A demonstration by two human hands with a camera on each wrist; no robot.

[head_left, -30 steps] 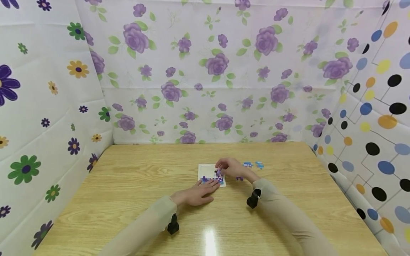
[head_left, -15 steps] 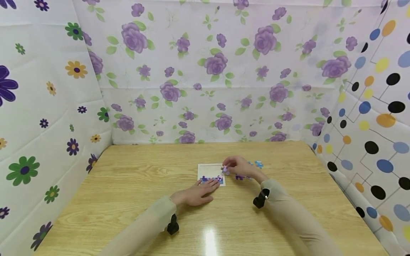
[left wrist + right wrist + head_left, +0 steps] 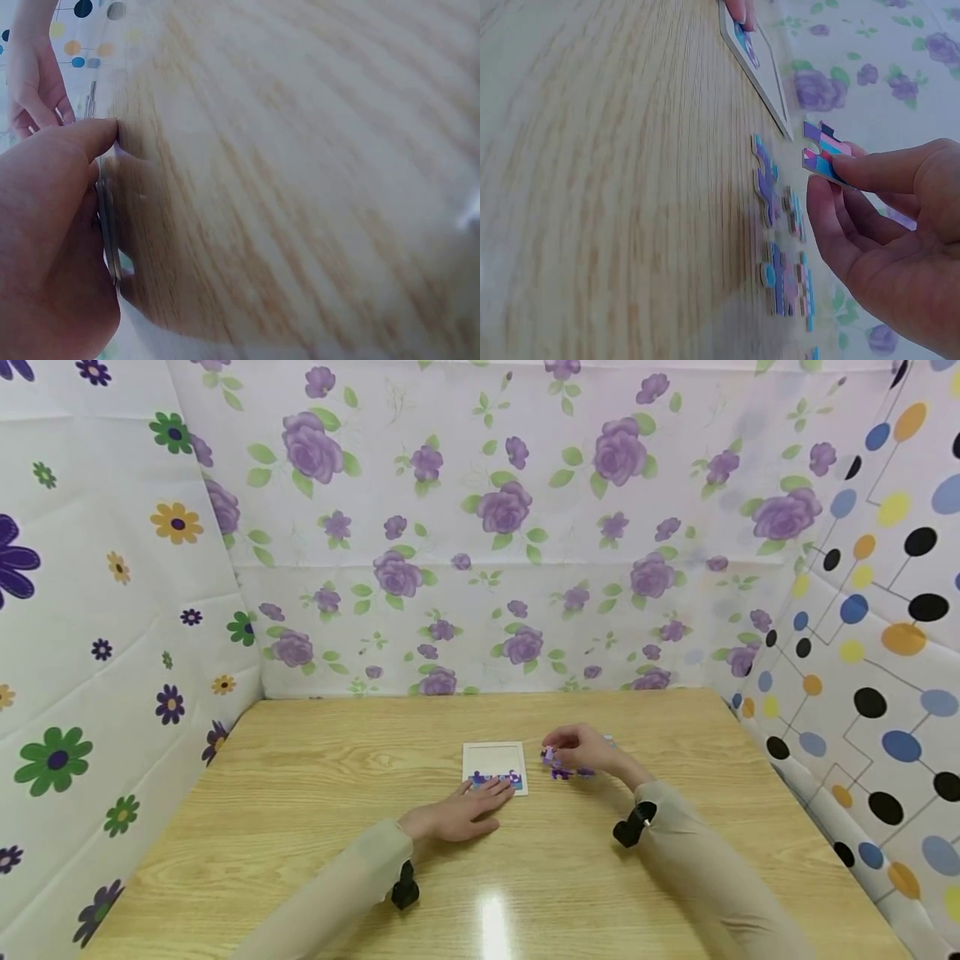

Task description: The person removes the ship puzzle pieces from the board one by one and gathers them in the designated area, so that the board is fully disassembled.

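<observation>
My left hand (image 3: 456, 817) lies with straight fingers on the front edge of a white puzzle board (image 3: 493, 759). Under and beside those fingertips, a row of purple and blue pieces (image 3: 480, 779) fills the board's near side. Right of the board, my right hand (image 3: 590, 752) pinches a jigsaw puzzle piece (image 3: 826, 152) between thumb and fingers. That piece, purple, blue and pink, is held tilted above the table in the right wrist view. The left wrist view shows the left thumb (image 3: 94, 137) close to the table; the board is mostly hidden there.
Several loose puzzle pieces (image 3: 778, 279) lie on the wooden table (image 3: 337, 743) below the right hand, partly covered by it in the head view. A flowered cloth (image 3: 450, 527) hangs behind the table, with patterned cloths at both sides.
My right hand has lifted the puzzle piece off the right part of the board and carried it rightward, over the loose pieces. The left hand has stayed in place.
</observation>
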